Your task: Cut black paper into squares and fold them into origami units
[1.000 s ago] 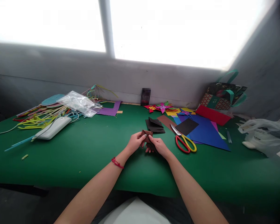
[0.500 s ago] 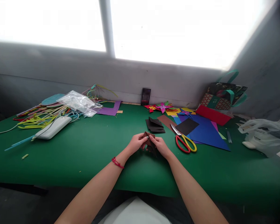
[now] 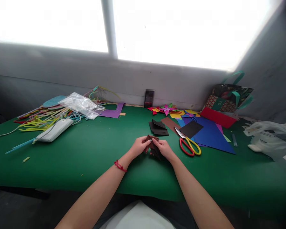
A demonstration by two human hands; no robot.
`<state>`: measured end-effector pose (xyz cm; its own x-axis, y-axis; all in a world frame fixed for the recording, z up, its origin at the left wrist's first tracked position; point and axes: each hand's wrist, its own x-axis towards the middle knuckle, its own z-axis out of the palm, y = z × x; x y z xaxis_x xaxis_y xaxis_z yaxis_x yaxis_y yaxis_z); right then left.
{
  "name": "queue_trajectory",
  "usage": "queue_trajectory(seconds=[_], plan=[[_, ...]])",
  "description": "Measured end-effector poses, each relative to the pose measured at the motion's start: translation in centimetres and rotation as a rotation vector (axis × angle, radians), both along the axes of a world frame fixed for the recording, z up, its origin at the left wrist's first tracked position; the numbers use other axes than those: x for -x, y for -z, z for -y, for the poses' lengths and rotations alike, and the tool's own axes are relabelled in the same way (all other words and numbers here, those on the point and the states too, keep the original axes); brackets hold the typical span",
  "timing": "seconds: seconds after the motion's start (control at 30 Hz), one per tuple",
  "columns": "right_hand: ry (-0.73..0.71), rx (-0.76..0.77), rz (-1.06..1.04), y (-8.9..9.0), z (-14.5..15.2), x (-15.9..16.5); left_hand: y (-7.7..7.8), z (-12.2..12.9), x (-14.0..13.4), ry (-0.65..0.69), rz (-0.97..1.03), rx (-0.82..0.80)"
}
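Note:
A dark brown piece of folded paper [image 3: 153, 147] is held over the near middle of the table. My left hand [image 3: 141, 145] pinches its left side, and my right hand [image 3: 164, 148] grips the right side, thumbs close together on top. Part of the paper hangs below the fingers; most fingertips are hidden behind it. Just beyond my hands lie folded black papers [image 3: 158, 128], one flap standing up. To the right of my right hand rest scissors [image 3: 190, 147] with one red and one yellow handle, blades partly open over brown paper [image 3: 169, 124] and a black sheet [image 3: 191, 128].
Blue sheets [image 3: 213, 135], a red packet [image 3: 216, 117] and colourful paper flowers [image 3: 166, 109] lie at the back right. A plastic bag [image 3: 271, 138] and a gift bag [image 3: 222, 98] stand farther right. On the left are pipe cleaners [image 3: 38, 124], clear plastic [image 3: 79, 105] and a white power strip [image 3: 54, 130].
Almost nothing differs. Both hands keep hold of the brown paper in the same spot, and its hanging part has shifted very slightly.

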<state>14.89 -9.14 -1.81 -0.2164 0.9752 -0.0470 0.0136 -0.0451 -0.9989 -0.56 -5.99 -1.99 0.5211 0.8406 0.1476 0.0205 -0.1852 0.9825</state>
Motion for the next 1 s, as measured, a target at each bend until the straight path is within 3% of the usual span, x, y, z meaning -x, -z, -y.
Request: queue_trajectory(seconds=[0.27,0.53,1.0], plan=[[-0.018,0.014,-0.071,-0.5,0.0,0.1,-0.4,-0.3,0.1,0.005,0.061,0.05],[-0.158,-0.042,0.044,-1.2,0.5,0.2,-0.5,-0.5,0.2,-0.044,0.106,0.055],[-0.287,-0.035,-0.055,-1.0,0.6,0.2,-0.8,-0.2,0.1,0.032,0.155,0.098]])
